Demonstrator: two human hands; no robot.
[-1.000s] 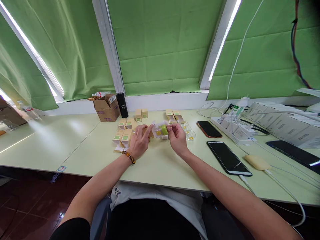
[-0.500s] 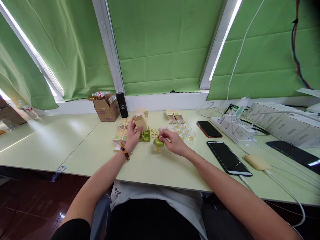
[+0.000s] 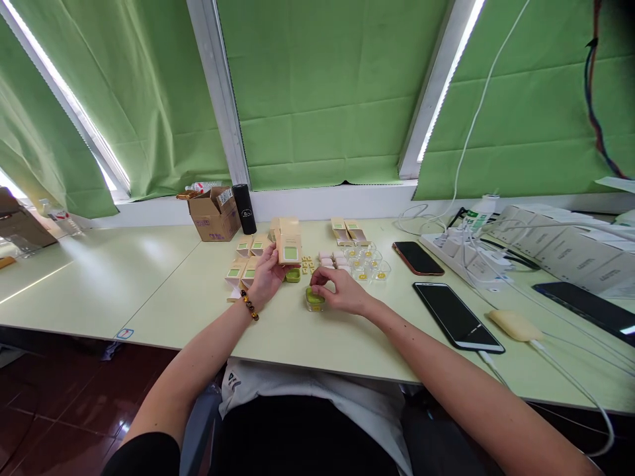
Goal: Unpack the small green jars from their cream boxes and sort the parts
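Note:
My left hand grips a small beige cardboard box by its side, its green-windowed face turned toward me and its top flap up. On the tabletop, my right hand pinches a green lid, which sits on a small clear jar; the fingertips partly hide the lid. Behind the box shows a green container. Tiny yellow pieces lie between the hands. Farther right are pink-white cylinders and several clear jars with yellow bottoms.
More beige boxes stand left of my left hand, and two lie open at the back. Phones, a power strip and white cables occupy the right. A brown carton and black cylinder stand back left.
The box in my left hand has turned upright, bringing its green window into view. My right hand has lowered the green lid onto the clear jar, with its fingers now over the top.

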